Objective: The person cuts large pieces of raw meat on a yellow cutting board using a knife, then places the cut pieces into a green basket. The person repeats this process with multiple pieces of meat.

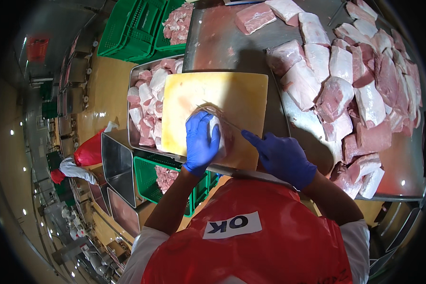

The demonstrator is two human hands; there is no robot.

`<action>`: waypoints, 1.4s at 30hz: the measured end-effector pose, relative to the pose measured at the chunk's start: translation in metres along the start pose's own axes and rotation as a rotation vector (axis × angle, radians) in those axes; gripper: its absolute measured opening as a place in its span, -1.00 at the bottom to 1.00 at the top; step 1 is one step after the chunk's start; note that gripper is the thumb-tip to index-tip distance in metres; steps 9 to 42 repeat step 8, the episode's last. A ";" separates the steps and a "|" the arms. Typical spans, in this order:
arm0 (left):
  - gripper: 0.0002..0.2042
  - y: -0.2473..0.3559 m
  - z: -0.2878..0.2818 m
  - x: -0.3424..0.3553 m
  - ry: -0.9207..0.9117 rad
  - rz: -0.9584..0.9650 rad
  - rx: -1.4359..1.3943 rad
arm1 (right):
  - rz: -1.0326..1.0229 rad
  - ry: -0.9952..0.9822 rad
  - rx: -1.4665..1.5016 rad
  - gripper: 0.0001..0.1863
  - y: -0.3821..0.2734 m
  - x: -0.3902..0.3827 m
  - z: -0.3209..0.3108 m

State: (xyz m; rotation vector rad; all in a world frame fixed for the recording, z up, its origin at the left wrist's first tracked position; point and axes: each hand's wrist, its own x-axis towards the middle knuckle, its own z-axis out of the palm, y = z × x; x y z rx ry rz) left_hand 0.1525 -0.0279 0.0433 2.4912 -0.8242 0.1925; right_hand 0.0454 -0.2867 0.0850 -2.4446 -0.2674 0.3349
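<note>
A piece of raw meat [227, 142] lies on the yellow cutting board [180, 118], toward its near edge. My left hand [199, 144], in a blue glove, grips this piece from its left side, thumb on top. In my right hand [285, 160], also gloved in blue, is a knife [230, 124]. Its handle is hidden in my fist, with the index finger stretched along toward the blade. The thin blade reaches left across the far part of the meat, its tip beyond my left fingers. Whether the edge is inside the meat I cannot tell.
Large meat slabs [357, 99] are piled on the metal table at right. Left of the board stands a metal tub [130, 90] of cut chunks. Green crates [128, 35] with trimmings sit far left, another [144, 177] near left. A person in a red apron [90, 149] is farther left.
</note>
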 end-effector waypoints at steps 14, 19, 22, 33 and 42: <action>-0.57 -0.008 0.002 -0.002 -0.084 -0.117 0.018 | -0.243 0.019 -0.044 -0.44 0.011 0.117 0.046; -0.57 -0.008 0.002 -0.002 -0.084 -0.117 0.018 | -0.243 0.019 -0.044 -0.44 0.011 0.117 0.046; -0.57 -0.008 0.002 -0.002 -0.084 -0.117 0.018 | -0.243 0.019 -0.044 -0.44 0.011 0.117 0.046; -0.57 -0.008 0.002 -0.002 -0.084 -0.117 0.018 | -0.243 0.019 -0.044 -0.44 0.011 0.117 0.046; -0.57 -0.008 0.002 -0.002 -0.084 -0.117 0.018 | -0.243 0.019 -0.044 -0.44 0.011 0.117 0.046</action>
